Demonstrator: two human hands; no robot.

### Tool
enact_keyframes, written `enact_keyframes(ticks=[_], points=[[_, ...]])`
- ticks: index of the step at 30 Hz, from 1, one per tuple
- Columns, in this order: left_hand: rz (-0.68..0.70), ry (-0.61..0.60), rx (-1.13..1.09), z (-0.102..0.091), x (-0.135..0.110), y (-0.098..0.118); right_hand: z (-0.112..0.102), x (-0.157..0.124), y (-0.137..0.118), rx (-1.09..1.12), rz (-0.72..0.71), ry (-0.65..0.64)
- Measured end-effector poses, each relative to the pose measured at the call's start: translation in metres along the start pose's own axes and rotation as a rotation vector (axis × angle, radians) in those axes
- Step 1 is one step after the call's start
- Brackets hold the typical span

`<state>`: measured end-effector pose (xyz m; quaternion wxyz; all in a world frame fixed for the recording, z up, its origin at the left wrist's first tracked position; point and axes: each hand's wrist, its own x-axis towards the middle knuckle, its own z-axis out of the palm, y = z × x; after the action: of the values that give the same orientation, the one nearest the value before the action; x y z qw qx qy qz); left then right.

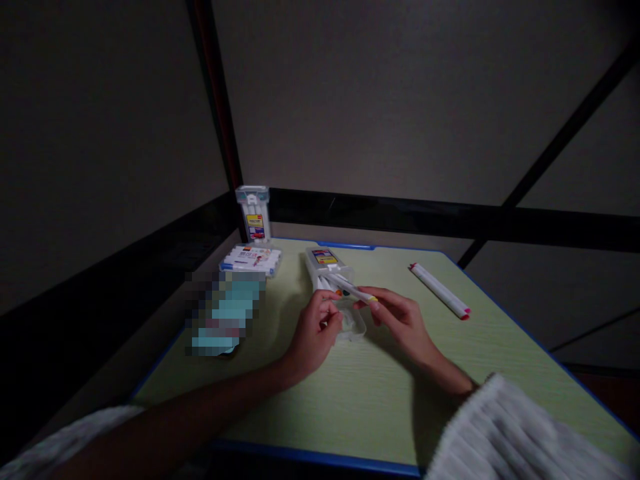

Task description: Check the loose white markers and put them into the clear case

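Note:
A clear plastic marker case [330, 267] lies open on the pale green table [380, 393], with several white markers inside. My right hand [400, 319] pinches a white marker with a yellow tip [356, 291], held slanted over the mouth of the case. My left hand [316, 328] is curled at the near end of the case, its fingers closed on the clear flap or lid there. Both hands sit close together near the table's middle.
A loose white marker with pink ends [440, 291] lies to the right. A second marker pack [253, 259] lies flat at the far left and a third [254, 213] stands upright behind it. A blurred teal object [223, 313] sits left. Dark rails surround the table.

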<state>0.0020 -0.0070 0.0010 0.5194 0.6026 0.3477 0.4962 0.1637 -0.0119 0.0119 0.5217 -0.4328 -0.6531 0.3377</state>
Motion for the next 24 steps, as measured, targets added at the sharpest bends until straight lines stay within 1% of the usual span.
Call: enact_keyframes(ticks=[4, 7, 12, 15, 18, 20, 22, 24], points=[[0.002, -0.003, 0.011, 0.001, 0.000, 0.002, 0.008, -0.001, 0.010, -0.058, 0.013, 0.014], [-0.005, 0.000, 0.009, 0.002, 0.001, 0.001, 0.010, 0.000, 0.016, -0.028, 0.018, 0.026], [-0.007, -0.002, 0.008, 0.002, 0.000, 0.000, 0.011, 0.000, 0.017, 0.059, 0.034, 0.014], [0.003, 0.003, 0.017, 0.002, 0.000, 0.000, 0.011, 0.000, 0.016, 0.030, 0.011, 0.020], [0.005, 0.006, 0.014, 0.002, 0.000, 0.000, 0.005, 0.004, 0.017, -0.109, -0.041, 0.077], [0.006, 0.009, 0.014, 0.002, 0.000, 0.000, -0.006, 0.009, 0.018, -0.269, -0.084, 0.155], [0.006, 0.009, 0.019, 0.002, -0.001, -0.001, -0.026, 0.017, 0.024, -0.488, -0.137, 0.241], [0.003, 0.006, 0.023, 0.002, -0.001, -0.001, -0.053, 0.023, 0.034, -0.725, -0.186, 0.295]])
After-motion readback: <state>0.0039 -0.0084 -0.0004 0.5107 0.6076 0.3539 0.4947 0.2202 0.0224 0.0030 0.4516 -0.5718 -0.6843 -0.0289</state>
